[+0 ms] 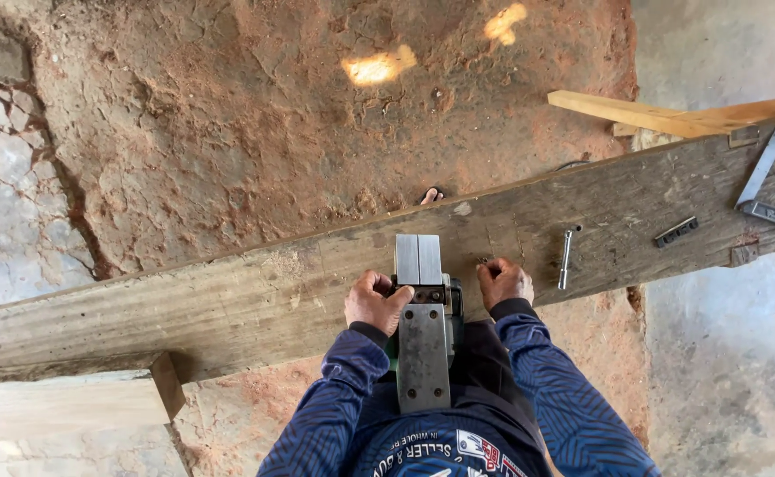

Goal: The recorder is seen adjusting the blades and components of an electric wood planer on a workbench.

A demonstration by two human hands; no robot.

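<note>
No packages, signs or screens appear. The only printed matter is a white, red and blue chest print [458,444] on the person's dark blue patterned shirt [573,415], bottom centre.

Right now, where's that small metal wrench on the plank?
In the head view the metal wrench lies on the plank, just right of the right hand and left of the small dark bar.

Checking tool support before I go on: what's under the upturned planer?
The planer lies sole-up, its front end on the wooden plank. The left hand grips its side; the right hand rests on the plank. Its rear half covers whatever is beneath it.
</note>
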